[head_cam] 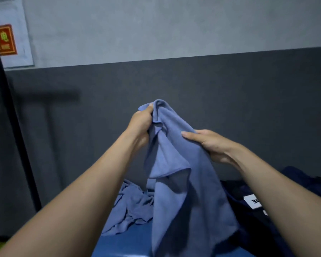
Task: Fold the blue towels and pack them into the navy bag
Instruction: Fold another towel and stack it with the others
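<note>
The fingers [146, 110] of the left hand [140, 125] curl round the top corner of a blue towel [176, 164], bunching the cloth in a closed grip at about 11 o'clock of the towel's hanging body. The right hand [209, 143] holds the same towel's edge at roughly 3 o'clock, thumb laid flat on the near face and the other fingers tucked behind the fabric, pinching it. Both forearms reach up and forward from the lower corners of the view.

The towel hangs unfolded and creased between the two hands, in the air, its lower part dropping toward 6 o'clock over a blue table [130, 243]. Behind it, at about 7 o'clock from the held towel, a second blue towel [132, 206] lies crumpled on the table. At 4 o'clock, partly hidden by the right forearm, sits the navy bag [254, 225], slumped, with a white label [253, 201] bearing dark letters on it.

A dark pole [11, 115] stands at 9 o'clock, and a red sign [4, 39] hangs on the grey wall [174, 28] at 10 o'clock.
</note>
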